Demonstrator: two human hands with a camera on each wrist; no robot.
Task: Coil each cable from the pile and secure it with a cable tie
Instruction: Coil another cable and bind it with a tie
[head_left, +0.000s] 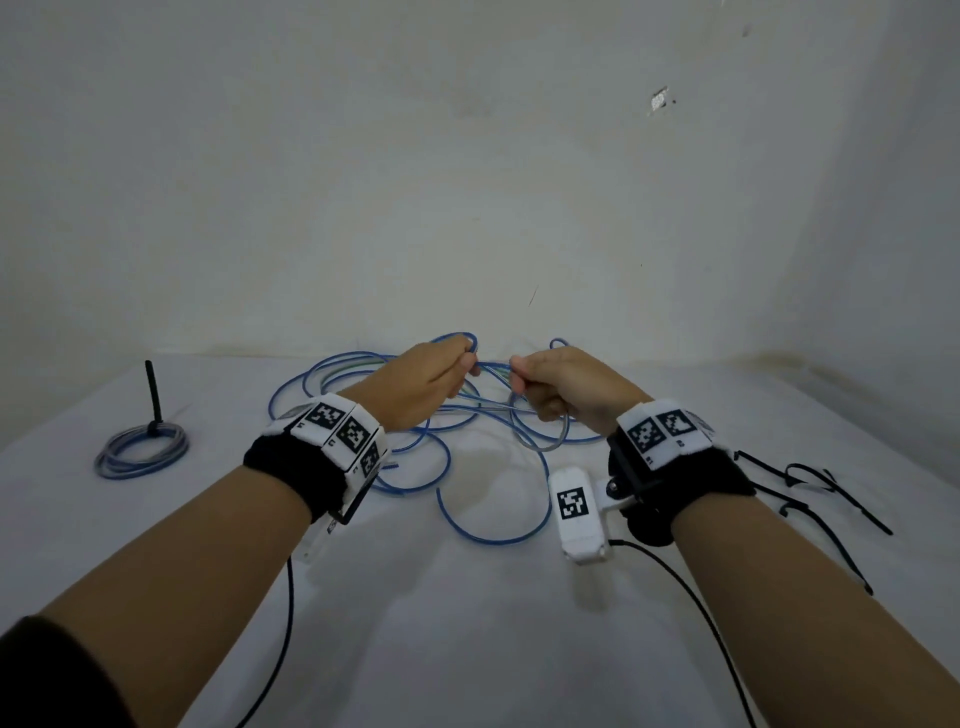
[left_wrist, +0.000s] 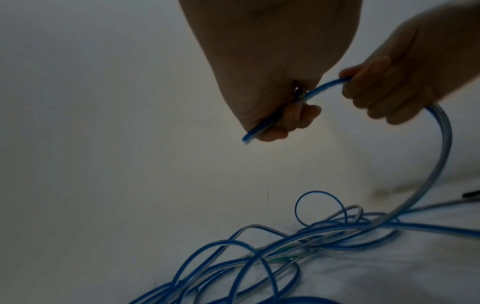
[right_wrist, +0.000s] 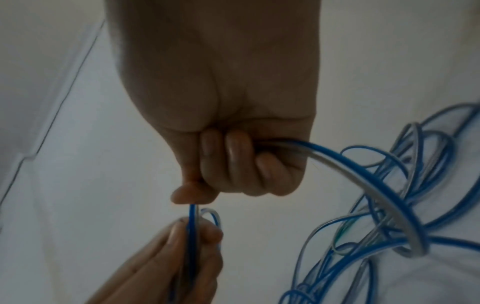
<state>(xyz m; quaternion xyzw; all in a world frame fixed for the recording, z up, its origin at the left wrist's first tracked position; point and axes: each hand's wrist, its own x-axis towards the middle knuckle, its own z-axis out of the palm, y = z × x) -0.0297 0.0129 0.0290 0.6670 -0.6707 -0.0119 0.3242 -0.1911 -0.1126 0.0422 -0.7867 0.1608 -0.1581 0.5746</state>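
Note:
A loose pile of blue and clear cables (head_left: 467, 415) lies on the white cloth. Both hands are raised just above it and hold one blue cable (head_left: 493, 370) between them. My left hand (head_left: 457, 371) grips the cable near its end, and a short tip pokes out past the fingers (left_wrist: 272, 123). My right hand (head_left: 524, 382) is a fist around the same cable (right_wrist: 192, 214) a little further along. From that fist the cable (right_wrist: 363, 174) arcs down into the pile (left_wrist: 285, 246).
One coiled cable (head_left: 143, 451) lies at the far left, bound by a black tie whose tail (head_left: 152, 389) stands up. Several loose black cable ties (head_left: 815, 486) lie at the right edge. A pale wall rises right behind the pile.

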